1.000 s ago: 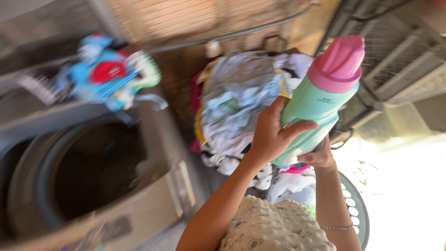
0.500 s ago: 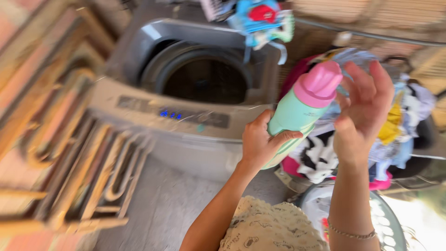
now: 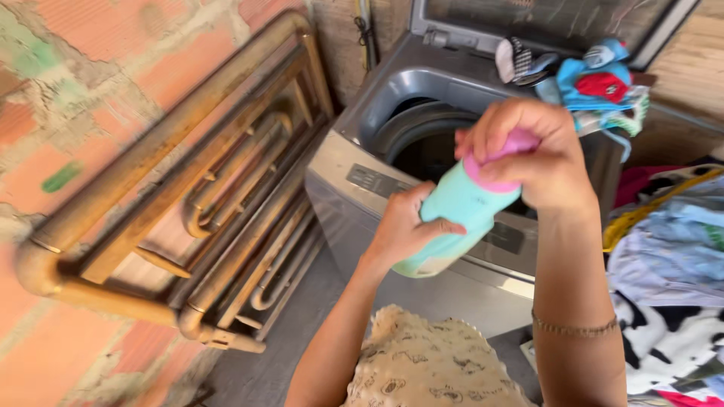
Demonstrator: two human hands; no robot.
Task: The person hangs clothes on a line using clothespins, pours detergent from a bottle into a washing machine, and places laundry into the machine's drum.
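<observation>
My left hand (image 3: 403, 230) grips the body of a mint-green bottle (image 3: 449, 217) and tilts it toward the washer. My right hand (image 3: 532, 154) is wrapped over the bottle's pink cap (image 3: 498, 162), hiding most of it. Just beyond the bottle stands a grey top-loading washing machine (image 3: 362, 181) with its lid raised and its dark drum (image 3: 422, 147) open.
A small blue, red and green bundle of clothes (image 3: 599, 87) and a striped sock (image 3: 516, 60) lie on the washer's back edge. A heap of laundry (image 3: 671, 271) fills the right side. Rusty metal frames (image 3: 226, 188) lean against the brick wall on the left.
The view has swung left toward the washer. My right hand, open beside the cap half a second ago, now closes over the pink cap. The bottle has tilted lower.
</observation>
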